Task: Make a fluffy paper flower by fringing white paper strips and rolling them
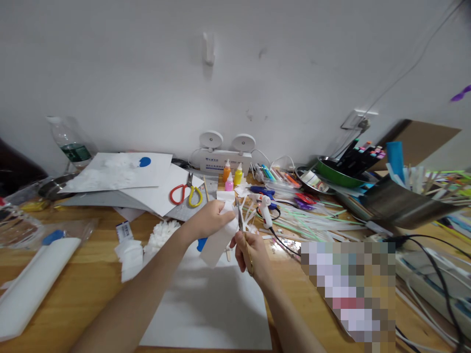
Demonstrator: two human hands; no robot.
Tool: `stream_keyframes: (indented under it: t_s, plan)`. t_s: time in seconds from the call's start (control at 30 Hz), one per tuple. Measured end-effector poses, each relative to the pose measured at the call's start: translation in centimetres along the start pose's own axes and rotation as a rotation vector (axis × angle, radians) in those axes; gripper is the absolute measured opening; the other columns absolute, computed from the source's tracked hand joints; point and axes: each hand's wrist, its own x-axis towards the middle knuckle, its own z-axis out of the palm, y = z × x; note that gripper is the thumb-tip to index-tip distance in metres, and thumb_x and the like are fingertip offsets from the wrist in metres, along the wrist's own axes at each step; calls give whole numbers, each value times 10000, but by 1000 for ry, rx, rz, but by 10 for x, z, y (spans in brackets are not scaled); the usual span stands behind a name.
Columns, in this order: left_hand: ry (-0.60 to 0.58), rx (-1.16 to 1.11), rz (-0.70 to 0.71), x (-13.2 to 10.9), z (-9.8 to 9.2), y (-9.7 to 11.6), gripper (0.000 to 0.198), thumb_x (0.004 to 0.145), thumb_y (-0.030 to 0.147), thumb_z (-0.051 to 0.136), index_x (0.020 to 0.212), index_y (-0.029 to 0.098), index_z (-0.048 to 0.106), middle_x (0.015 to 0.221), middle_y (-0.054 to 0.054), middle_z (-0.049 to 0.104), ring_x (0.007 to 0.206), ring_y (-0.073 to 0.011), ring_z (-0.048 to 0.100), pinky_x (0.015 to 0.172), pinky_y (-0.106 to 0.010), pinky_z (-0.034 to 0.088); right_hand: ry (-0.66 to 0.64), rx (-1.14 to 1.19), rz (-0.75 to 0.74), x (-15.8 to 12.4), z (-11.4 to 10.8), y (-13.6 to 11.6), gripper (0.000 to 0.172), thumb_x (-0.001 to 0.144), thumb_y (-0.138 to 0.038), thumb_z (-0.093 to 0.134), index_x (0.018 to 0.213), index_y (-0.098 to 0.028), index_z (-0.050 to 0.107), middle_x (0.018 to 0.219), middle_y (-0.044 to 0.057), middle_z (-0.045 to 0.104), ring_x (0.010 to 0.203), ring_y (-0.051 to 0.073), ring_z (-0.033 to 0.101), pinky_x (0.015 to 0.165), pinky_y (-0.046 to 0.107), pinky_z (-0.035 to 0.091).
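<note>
My left hand pinches a strip of white paper, which hangs below its fingers over the table. In my right hand is a pair of scissors with gold-coloured handles, its blades pointing up and away at the paper's right edge. Whether the blades are in the paper I cannot tell. Under both hands lies a large white sheet. Beside my left forearm sit a bunch of ruffled white pieces and a stack of small white pieces. A blue piece shows partly behind the strip.
A white glue gun with a cord lies beyond my right hand. Red-and-yellow-handled scissors rest on papers at the back. Small paint bottles stand near a white twin-lamp box. A white roll lies left; a power strip lies right.
</note>
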Motion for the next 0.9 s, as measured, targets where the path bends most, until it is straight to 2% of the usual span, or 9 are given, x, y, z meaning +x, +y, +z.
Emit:
stream_keyframes:
  t_s: [0.23, 0.4, 0.5, 0.67, 0.77, 0.9]
  plan:
    - [40, -25, -4, 2, -3, -2, 254, 679, 354, 435, 557, 135, 474, 519, 19, 458, 449, -93, 413, 385, -193, 278, -5, -16, 57, 4, -2, 3, 525, 692, -646, 370, 571, -148, 485, 238, -59, 383, 185, 42, 269, 249, 159, 157]
    - [182, -146, -25, 2, -11, -3, 285, 687, 385, 472, 564, 129, 496, 500, 17, 477, 438, -89, 423, 386, -190, 280, 7, 66, 33, 7, -2, 5, 586, 706, -676, 285, 587, -140, 488, 280, -41, 406, 220, 53, 312, 282, 175, 213]
    - [271, -377, 10, 3, -17, -2, 288, 696, 390, 502, 596, 120, 528, 510, 2, 527, 462, -100, 477, 425, -194, 339, -77, 117, -41, 6, -3, 7, 588, 710, -675, 287, 632, -131, 498, 360, -33, 437, 301, 62, 369, 355, 192, 287]
    - [235, -921, 41, 2, -26, 3, 249, 755, 306, 465, 815, 102, 596, 666, -75, 654, 643, -172, 614, 609, -262, 467, -253, 26, -139, 1, -2, 7, 544, 753, -619, 310, 754, -119, 524, 506, -10, 478, 430, 72, 408, 446, 205, 327]
    - [271, -1094, 29, 2, -34, 1, 237, 774, 245, 446, 886, 96, 592, 778, -100, 675, 751, -188, 630, 687, -283, 486, -342, -13, -133, -1, -1, 8, 533, 768, -604, 296, 794, -121, 521, 537, -5, 484, 450, 73, 405, 457, 205, 328]
    - [291, -1231, -1, 4, -44, -5, 254, 794, 205, 407, 932, 89, 586, 857, -103, 671, 811, -184, 625, 754, -295, 487, -375, -27, -113, -3, 0, 9, 522, 775, -595, 294, 793, -124, 519, 547, -3, 481, 464, 77, 407, 464, 204, 327]
